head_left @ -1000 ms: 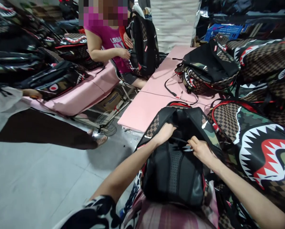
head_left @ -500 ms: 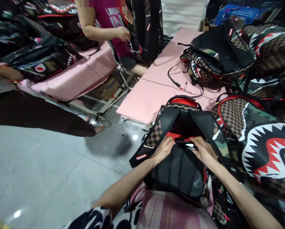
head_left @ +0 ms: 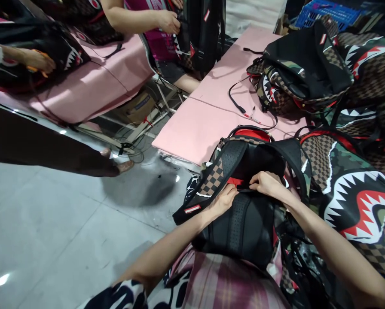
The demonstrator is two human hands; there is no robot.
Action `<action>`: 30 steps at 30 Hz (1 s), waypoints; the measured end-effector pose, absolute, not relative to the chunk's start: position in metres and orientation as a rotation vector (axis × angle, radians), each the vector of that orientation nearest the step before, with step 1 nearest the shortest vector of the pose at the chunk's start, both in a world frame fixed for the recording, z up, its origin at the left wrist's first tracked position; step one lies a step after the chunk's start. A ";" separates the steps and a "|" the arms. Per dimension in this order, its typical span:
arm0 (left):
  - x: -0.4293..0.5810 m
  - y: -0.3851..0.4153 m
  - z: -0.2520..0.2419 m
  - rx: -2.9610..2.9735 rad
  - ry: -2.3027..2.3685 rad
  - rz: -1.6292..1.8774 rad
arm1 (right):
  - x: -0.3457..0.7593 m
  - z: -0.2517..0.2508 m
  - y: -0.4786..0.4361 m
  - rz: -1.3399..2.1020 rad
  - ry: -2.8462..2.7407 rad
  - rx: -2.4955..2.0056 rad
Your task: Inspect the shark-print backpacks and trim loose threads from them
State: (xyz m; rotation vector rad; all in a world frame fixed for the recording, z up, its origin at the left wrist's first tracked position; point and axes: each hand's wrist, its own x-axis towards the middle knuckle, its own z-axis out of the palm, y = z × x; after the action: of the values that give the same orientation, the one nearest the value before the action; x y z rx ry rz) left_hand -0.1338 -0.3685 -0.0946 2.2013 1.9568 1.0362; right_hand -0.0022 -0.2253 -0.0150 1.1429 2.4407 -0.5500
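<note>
A black backpack [head_left: 255,227] with a padded back panel rests against my lap, its shoulder straps spread toward the table. Along the upper edge of that panel is a slit with red lining [head_left: 233,182]. My left hand [head_left: 224,201] is closed on the slit's left edge, fingers bent over it. Just to the right, my right hand [head_left: 270,184] is pinched above the same edge; its fingertips hide whatever is between them. A checkered shoulder strap [head_left: 212,178] lies beyond my left hand.
A pink-topped table [head_left: 186,137] extends ahead, bearing a pen [head_left: 252,112] and a black backpack [head_left: 305,64]. A shark-mouth backpack [head_left: 356,206] lies at my right. Across from me, one person holds a backpack; a co-worker's hand [head_left: 39,62] is at the left table.
My right hand has turned and shifted slightly left and up along the slit; the whitish item by its fingers is now out of sight. My left hand stays. The co-worker's hand at left moved right.
</note>
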 end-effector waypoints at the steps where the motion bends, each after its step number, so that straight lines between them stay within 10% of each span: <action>1: -0.134 -0.368 -0.095 2.194 1.957 1.020 | -0.003 -0.017 -0.224 -0.577 2.426 1.142; 20: -0.133 -0.364 -0.091 1.998 1.988 0.949 | 0.004 -0.036 -0.225 -1.132 2.424 1.369; 30: -0.160 -0.287 -0.038 1.745 1.834 0.185 | 0.009 -0.046 -0.217 -1.112 2.474 1.459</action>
State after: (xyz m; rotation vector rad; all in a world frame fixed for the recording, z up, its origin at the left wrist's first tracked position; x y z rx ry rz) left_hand -0.1595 -0.2869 -0.0383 1.7448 1.8336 0.1847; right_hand 0.0086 -0.2173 -0.0455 1.4591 2.4737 -1.1118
